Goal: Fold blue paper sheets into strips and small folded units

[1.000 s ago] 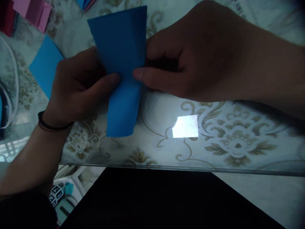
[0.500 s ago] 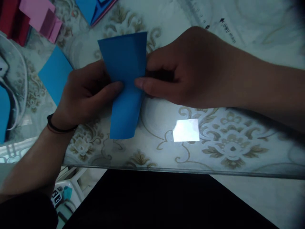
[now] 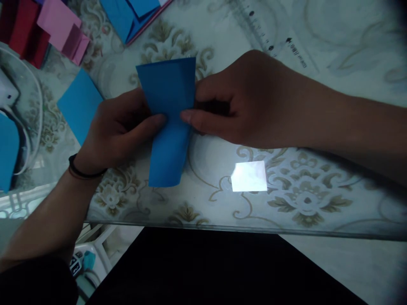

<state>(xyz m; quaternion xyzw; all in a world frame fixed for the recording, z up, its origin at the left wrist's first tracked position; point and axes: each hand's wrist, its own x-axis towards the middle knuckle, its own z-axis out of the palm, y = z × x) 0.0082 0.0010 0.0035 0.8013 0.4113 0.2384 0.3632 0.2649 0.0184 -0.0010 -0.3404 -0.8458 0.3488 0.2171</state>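
A folded strip of blue paper (image 3: 168,152) is held above the table between both hands, its wider end pointing away from me. My left hand (image 3: 122,127) pinches its left edge, thumb on top and the other fingers hidden behind. On the right edge, my right hand (image 3: 229,106) grips with the thumb on the front and the index finger behind. Just left of my left hand, partly covered by it, lies a flat blue sheet (image 3: 81,103).
Red folded paper (image 3: 27,34) and pink folded paper (image 3: 63,29) lie at the upper left, blue folded paper (image 3: 122,19) at the top. A white cable (image 3: 40,106) curves at the left. A clear ruler (image 3: 260,31) lies beyond my right hand. The table edge (image 3: 222,229) runs nearby.
The whole view has shifted slightly, so the tabletop items appear a little lower and mostly further right. Both hands keep the same hold on the blue paper.
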